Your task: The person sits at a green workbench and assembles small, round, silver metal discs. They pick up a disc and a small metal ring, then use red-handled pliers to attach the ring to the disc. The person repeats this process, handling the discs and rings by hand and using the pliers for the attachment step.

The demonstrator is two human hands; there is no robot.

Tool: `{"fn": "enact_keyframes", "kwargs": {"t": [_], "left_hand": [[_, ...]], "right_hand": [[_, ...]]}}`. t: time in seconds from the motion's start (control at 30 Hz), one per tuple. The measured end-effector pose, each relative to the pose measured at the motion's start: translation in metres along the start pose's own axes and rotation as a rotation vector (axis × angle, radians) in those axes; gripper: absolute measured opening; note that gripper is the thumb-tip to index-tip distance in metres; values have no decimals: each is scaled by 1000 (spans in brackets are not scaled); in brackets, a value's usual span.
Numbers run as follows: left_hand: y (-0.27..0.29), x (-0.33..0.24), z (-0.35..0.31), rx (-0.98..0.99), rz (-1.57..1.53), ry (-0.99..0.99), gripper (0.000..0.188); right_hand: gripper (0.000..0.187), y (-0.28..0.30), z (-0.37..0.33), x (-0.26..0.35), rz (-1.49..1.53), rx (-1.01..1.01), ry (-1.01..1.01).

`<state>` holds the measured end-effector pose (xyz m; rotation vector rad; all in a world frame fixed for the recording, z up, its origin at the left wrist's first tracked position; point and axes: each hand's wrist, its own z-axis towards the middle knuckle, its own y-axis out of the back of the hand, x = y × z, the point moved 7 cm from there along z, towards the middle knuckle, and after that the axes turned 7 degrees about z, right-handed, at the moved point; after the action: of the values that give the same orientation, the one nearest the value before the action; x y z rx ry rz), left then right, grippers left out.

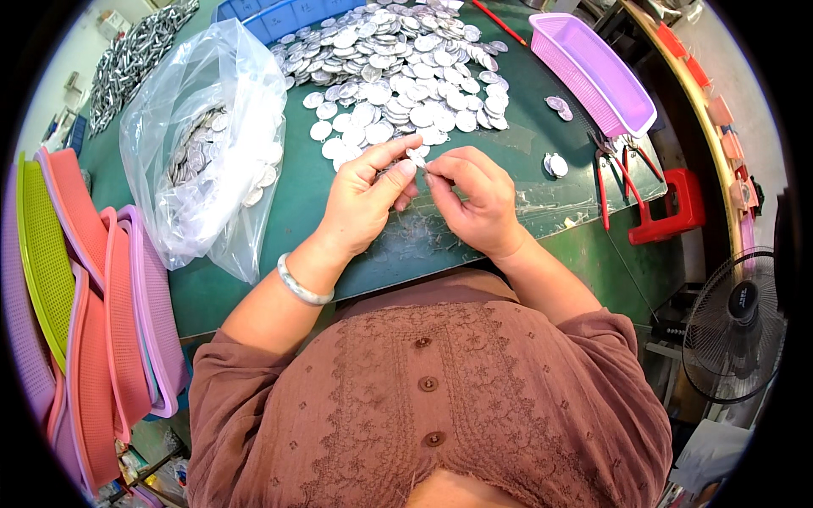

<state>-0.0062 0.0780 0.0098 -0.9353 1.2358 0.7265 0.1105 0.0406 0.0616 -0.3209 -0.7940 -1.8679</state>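
Both hands meet over the near part of the green tabletop (373, 275). My left hand (362, 196) pinches a small silvery metal disc (417, 157) between thumb and fingers. At the disc's right edge, the thumb and fingertips of my right hand (481, 196) are closed; they partly hide what they grip. Just beyond my fingers spreads a large heap of round silvery metal discs (406, 80), some with a small loop at the rim. Left of my left hand lies a clear plastic bag (241, 76) with many similar discs inside.
A purple basket (593, 72) stands far right, near red-handled pliers (603, 190) and a red plastic holder (677, 207). Loose discs (555, 165) lie by them. A blue bin (292, 19) and dark metal parts (140, 63) are behind; stacked baskets (42, 245) stand left, a fan (735, 326) right.
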Motion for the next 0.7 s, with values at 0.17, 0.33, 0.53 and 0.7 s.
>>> {"fn": "enact_keyframes", "kwargs": {"t": [0.17,0.33,0.53,0.7], "left_hand": [[-4,-1,-1,29,-14,1,31],[-4,-2,-1,23,-1,13,31],[-3,-6,-3,-6,74,-2,31],[-2,-10,-1,-19,269,-142,32]], "right_hand": [[15,-4,-3,-1,39,15,-30],[15,-6,-5,-2,40,23,-41],[16,-10,-5,0,13,39,-14],[17,-10,-5,5,-26,41,50]]}}
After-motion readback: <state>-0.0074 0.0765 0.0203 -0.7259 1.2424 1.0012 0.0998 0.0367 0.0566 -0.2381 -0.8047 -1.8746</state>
